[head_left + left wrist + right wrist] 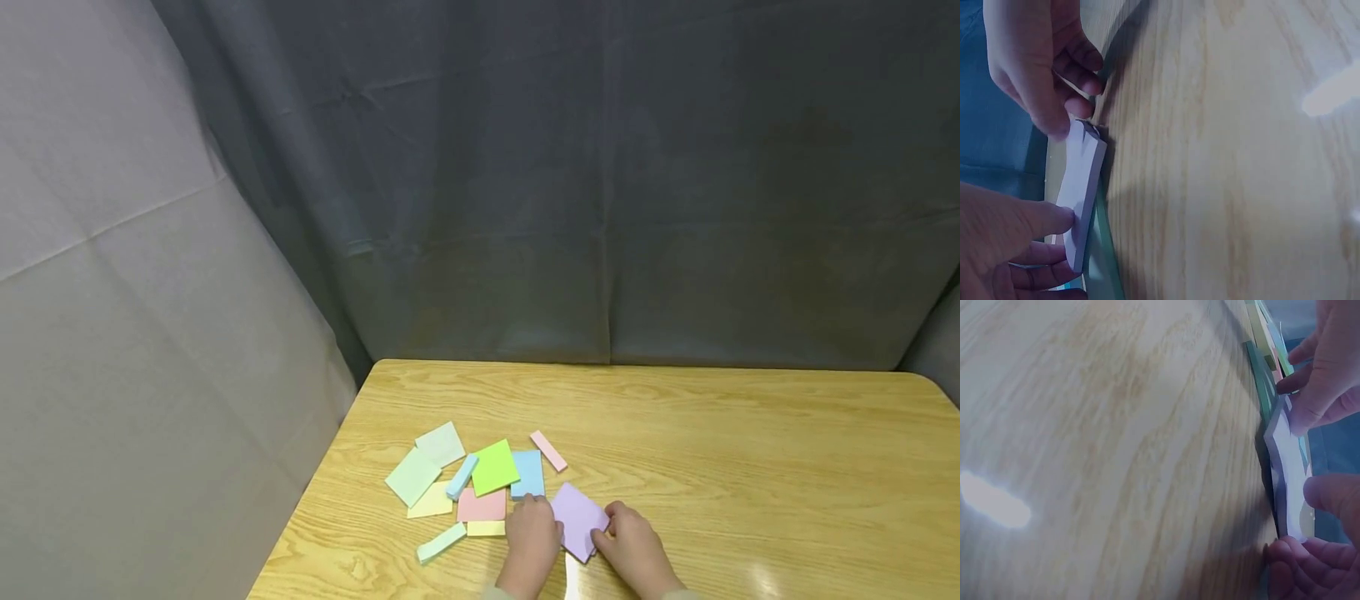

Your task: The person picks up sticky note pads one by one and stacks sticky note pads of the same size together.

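A purple sticky note pad (579, 518) is between my two hands, near the front of the table. My left hand (531, 533) pinches its left corner; in the left wrist view the thumb (1054, 219) lies on the pad's face and the fingers go behind it. On the opposite side my right hand (636, 550) pinches the other corner, with its thumb (1329, 492) on the face and fingers (1310, 565) at the lower edge. The pad stands tilted in both wrist views. A blue sticky note pad (528, 473) lies just beyond my left hand.
Left of my hands lie a lime green pad (495, 467), a pink pad (482, 505), a yellow pad (431, 500) and pale green pads (414, 477). Narrow note strips lie among them: pink (549, 451), blue (462, 477), yellow (486, 528), mint (442, 542). Dark curtains (480, 183) hang behind the table.
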### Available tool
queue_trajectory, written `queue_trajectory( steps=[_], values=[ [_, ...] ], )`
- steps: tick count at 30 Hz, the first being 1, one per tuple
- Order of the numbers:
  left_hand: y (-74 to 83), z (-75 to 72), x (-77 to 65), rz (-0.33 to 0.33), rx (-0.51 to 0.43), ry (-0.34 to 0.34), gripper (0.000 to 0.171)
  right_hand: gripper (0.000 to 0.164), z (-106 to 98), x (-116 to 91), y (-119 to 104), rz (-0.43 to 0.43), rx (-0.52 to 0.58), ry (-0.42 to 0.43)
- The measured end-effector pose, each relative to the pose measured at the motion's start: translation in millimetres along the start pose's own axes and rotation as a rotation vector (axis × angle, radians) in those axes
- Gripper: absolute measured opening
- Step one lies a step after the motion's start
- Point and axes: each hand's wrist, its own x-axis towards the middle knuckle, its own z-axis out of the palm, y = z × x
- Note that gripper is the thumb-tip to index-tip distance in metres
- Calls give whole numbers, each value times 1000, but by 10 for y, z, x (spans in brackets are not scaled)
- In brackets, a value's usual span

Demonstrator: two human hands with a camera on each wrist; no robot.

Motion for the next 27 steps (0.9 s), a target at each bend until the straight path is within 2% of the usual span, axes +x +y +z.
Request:
queue_trajectory(
  steps=[4, 8, 17, 21, 27],
  values=[
    [47, -5, -10, 13, 83, -36, 37, 34, 10, 8, 35, 36, -13, 0],
    [92, 14, -23, 38, 93, -41, 35, 37, 8, 14, 104, 56, -29, 8],
    [234, 30, -64, 35, -48, -50, 29, 42, -99, 25, 229, 78, -33, 3],
    [284, 34, -67, 47, -81, -57, 27, 43, -160, 24, 265, 95, -28, 12],
    [332, 18, -76, 41, -138, -117, 21, 42, -233, -36, 304, 132, -12, 13]
  ],
)
